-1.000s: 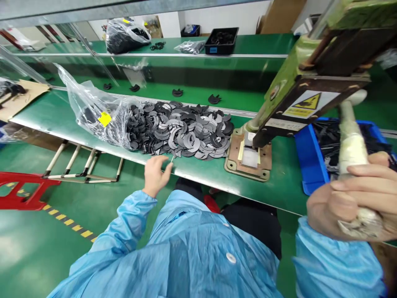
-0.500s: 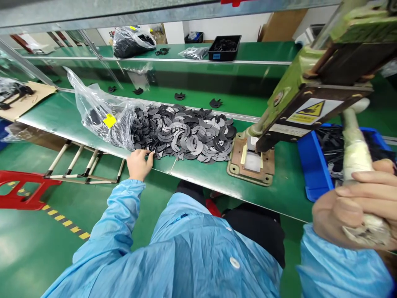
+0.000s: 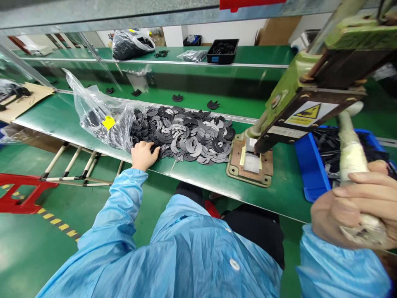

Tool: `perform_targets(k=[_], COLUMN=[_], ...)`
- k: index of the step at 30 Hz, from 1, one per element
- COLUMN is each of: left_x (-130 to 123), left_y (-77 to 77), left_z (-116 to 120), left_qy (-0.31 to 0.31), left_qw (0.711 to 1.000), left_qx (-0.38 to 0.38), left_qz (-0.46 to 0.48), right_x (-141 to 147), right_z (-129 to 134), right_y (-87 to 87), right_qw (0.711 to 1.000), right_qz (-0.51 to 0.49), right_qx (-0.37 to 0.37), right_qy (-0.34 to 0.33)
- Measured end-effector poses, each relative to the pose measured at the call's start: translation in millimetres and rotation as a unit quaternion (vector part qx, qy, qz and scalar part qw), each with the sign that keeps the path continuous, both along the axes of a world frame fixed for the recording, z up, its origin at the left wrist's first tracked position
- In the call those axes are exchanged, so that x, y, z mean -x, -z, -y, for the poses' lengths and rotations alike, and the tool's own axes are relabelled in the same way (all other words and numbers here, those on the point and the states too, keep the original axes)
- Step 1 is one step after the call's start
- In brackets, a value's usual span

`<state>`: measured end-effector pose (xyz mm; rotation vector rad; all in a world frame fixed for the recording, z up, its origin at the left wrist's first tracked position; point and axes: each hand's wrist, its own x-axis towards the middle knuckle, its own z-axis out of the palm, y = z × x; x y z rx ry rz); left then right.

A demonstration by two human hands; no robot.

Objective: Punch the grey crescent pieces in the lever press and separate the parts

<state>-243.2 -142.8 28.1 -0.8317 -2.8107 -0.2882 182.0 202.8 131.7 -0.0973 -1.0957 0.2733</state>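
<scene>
My left hand [image 3: 143, 155] reaches into the near left edge of a pile of dark grey crescent-shaped pieces [image 3: 189, 138], by the mouth of a clear plastic bag [image 3: 102, 120]. Its thumb and fingers are apart among the pieces, with some fingertips hidden. At the right, my right hand [image 3: 356, 203] is wrapped round the tape-covered lever handle [image 3: 353, 155] of a green hand press [image 3: 287, 91]. Below the press head, its base plate [image 3: 234, 161] carries a light grey block [image 3: 252, 161]. A gap separates the plate's block from the press head's lower end.
A blue bin [image 3: 313, 169] of black parts stands right of the press. Behind the pile, several dark pieces [image 3: 213, 104] lie spaced along a green strip. On the shelf are a black tray [image 3: 222, 58] and a filled bag [image 3: 132, 43]. A metal beam [image 3: 108, 16] crosses overhead.
My left hand has moved slightly right and farther into the pile's edge, its thumb and fingers spreading. My right hand stays on the lever handle. The view has shifted a little.
</scene>
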Motion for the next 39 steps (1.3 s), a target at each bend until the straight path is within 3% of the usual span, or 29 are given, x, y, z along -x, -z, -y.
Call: perform_targets(k=[7, 19, 25, 28, 31, 34, 36, 39], left_x=[10.7, 9.3, -3.0, -28.6, -76.6, -137.0, -173.4, -207.6], left_y=[-0.5, 3.1, -13.5, -27.2, -32.2, -24.4, -14.4, -0.5], left_z=[-4.7, -8.9, -22.6, -35.4, -54.2, -77.4, -93.3, -111.9], left_qy=[-0.003, 0.013, 0.020, 0.092, 0.249, 0.404, 0.453, 0.455], left_qw=[1.000, 0.997, 0.987, 0.977, 0.951, 0.904, 0.884, 0.887], left_qx=[0.006, -0.079, -0.153, -0.181, -0.157, -0.098, -0.066, -0.041], left_qz=[0.031, 0.001, -0.039, -0.063, -0.092, -0.098, -0.091, -0.059], right_x=[-1.0, 10.0, 10.1, 4.1, -5.6, -15.3, -20.7, -26.9], right_z=[3.6, 2.7, 1.0, 2.0, 5.9, 11.3, 14.7, 19.2], right_y=[-1.3, -6.5, -4.2, 0.7, 5.5, 7.3, 6.7, 4.2], right_qw=[0.998, 0.997, 0.997, 0.999, 0.999, 0.995, 0.990, 0.983], right_qz=[-0.005, -0.078, -0.080, -0.041, 0.030, 0.093, 0.134, 0.175], right_qx=[0.057, 0.014, 0.006, -0.002, 0.006, 0.003, 0.005, 0.009], right_qy=[0.041, -0.009, -0.017, -0.021, -0.032, -0.037, -0.040, -0.047])
